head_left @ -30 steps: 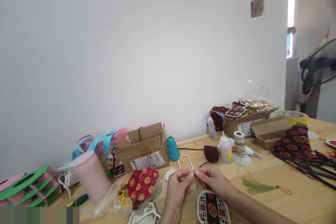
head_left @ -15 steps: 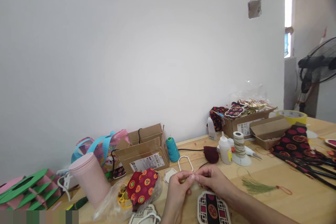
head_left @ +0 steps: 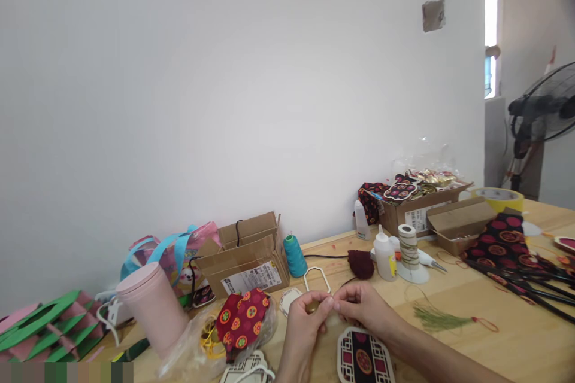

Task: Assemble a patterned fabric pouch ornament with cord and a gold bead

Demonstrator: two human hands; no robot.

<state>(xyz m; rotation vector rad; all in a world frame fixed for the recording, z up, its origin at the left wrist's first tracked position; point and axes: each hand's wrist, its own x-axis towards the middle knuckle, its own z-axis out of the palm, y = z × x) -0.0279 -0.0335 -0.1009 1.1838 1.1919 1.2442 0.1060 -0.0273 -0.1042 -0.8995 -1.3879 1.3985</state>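
My left hand and my right hand meet fingertip to fingertip over the table, each in a pinch. Inside the curled fingers of the left hand shows a small rounded gold-brown piece. Whatever sits between the touching fingertips is too small to make out. Just below the right hand lies a patterned panel with a pale lattice frame and dark floral fabric. Beyond the hands are an empty pale frame and a pale shaped plate. A green tassel with a red loop rests to the right.
Behind stand a teal thread cone, a dark red bundle, a white glue bottle and a cord spool. Cardboard boxes line the wall. A pink canister and red floral fabric are left; scissors are right.
Both hands keep nearly the same pinch. The gold-brown piece in the left hand shows a little more than before. The view has shifted very slightly.
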